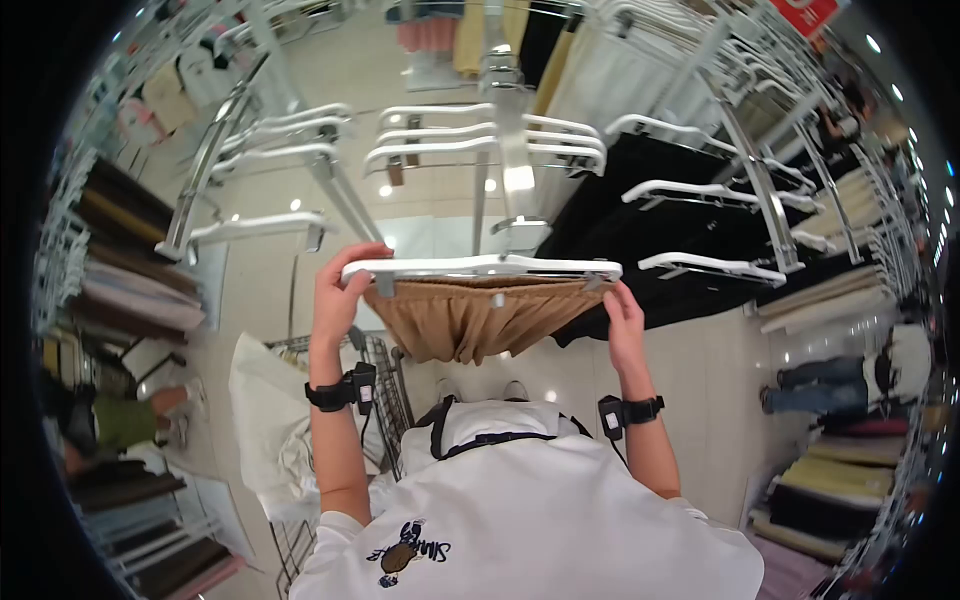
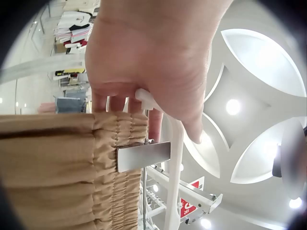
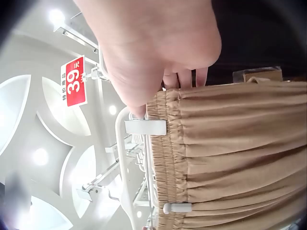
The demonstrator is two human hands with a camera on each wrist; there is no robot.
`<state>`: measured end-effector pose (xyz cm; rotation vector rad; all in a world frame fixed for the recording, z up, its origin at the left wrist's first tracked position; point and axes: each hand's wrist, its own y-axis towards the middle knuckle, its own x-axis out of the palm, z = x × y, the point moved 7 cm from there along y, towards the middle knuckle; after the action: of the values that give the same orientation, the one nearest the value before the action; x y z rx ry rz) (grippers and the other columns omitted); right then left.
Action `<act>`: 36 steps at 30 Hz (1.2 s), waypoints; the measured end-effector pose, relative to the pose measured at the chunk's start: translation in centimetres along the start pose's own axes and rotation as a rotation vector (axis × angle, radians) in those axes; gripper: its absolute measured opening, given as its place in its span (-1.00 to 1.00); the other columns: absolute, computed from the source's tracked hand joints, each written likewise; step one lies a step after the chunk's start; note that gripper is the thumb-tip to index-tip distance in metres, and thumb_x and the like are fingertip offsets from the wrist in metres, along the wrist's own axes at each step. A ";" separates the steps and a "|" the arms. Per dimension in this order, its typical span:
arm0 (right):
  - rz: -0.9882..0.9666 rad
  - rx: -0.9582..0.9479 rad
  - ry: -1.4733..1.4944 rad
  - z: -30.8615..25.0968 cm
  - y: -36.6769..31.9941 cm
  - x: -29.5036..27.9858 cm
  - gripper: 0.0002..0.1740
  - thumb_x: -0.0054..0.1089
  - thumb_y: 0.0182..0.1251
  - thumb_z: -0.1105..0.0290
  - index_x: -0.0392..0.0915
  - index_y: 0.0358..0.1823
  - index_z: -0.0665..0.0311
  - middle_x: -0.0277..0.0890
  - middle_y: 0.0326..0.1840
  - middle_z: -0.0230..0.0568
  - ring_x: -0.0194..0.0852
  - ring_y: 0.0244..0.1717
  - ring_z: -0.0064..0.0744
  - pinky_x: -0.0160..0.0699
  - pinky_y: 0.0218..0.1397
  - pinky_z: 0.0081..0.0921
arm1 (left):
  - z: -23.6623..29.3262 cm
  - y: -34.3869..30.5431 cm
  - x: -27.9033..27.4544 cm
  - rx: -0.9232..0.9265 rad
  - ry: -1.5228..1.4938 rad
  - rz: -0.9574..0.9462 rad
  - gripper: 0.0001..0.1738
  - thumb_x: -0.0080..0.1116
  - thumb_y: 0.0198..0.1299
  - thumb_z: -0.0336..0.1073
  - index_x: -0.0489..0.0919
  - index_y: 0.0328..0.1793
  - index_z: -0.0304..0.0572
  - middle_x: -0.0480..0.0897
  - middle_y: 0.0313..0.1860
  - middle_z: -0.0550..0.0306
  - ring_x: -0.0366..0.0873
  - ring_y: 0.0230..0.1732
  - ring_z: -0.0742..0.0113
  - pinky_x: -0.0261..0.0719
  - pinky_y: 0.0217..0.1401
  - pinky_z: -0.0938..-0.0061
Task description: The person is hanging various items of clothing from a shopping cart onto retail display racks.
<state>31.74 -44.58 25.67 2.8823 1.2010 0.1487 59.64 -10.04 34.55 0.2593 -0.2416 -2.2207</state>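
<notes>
A white clip hanger (image 1: 480, 265) spans between my two hands in front of my chest, with a tan elastic-waist garment (image 1: 470, 315) hanging from its metal clips. My left hand (image 1: 343, 290) grips the hanger's left end; in the left wrist view the thumb lies on one side of the hanger and the fingers on the other, beside a metal clip (image 2: 144, 156). At the other end my right hand (image 1: 626, 325) pinches the corner of the gathered waistband (image 3: 168, 158). Its thumb is by the clip (image 3: 146, 127), and its fingers go behind the cloth.
Several white hangers (image 1: 440, 145) hang on a metal rail ahead. Black garments (image 1: 650, 230) hang to the right. A wire cart (image 1: 385, 370) with white cloth (image 1: 275, 430) stands at my left. Another person (image 1: 850, 380) is at the far right. Clothing racks line both sides.
</notes>
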 end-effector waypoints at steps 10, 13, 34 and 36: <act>0.069 -0.018 -0.022 -1.5 0.6 0.8 -0.68 0.13 0.63 0.39 0.58 0.27 0.40 0.67 0.07 -0.38 0.54 0.04 -0.67 0.47 0.21 -0.61 | -1.7 2.2 1.6 -0.103 -0.047 -0.134 -0.60 0.15 0.10 -0.45 0.71 0.09 -0.37 0.79 -0.06 0.04 0.69 0.08 0.28 0.60 0.25 0.37; 0.312 -0.158 -0.099 -3.1 -0.9 -0.2 -0.79 0.25 0.53 0.45 0.57 0.07 0.39 0.61 0.02 -0.32 0.54 0.02 -0.59 0.52 0.16 -0.53 | -1.8 1.1 1.1 -0.097 -0.138 -0.028 -0.59 0.24 0.13 -0.49 0.70 0.15 -0.35 0.79 -0.08 0.07 0.69 0.07 0.31 0.61 0.21 0.40; -0.806 -0.668 -0.857 -14.4 -0.1 31.1 -0.66 0.33 0.38 0.22 0.67 0.03 0.29 0.71 -0.18 -0.01 0.66 -0.15 0.10 0.61 -0.10 -0.12 | -5.3 -5.6 0.1 -0.144 -0.185 0.316 -0.76 0.37 0.30 -0.45 0.71 0.05 -0.40 0.78 -0.18 0.15 0.68 -0.16 0.51 0.61 -0.05 0.56; -0.868 -0.543 -0.771 -14.4 -0.1 31.3 -0.69 0.34 0.40 0.22 0.66 0.00 0.29 0.69 -0.23 0.04 0.63 -0.22 0.16 0.57 -0.16 -0.07 | -4.7 -6.0 0.1 -0.154 -0.170 0.335 -0.78 0.37 0.30 -0.45 0.70 0.03 -0.41 0.78 -0.19 0.14 0.68 -0.17 0.50 0.61 -0.05 0.56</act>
<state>52.25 -22.65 42.54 1.5171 1.6879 -0.5048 56.35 -6.83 28.46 -0.0523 -0.1887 -1.9165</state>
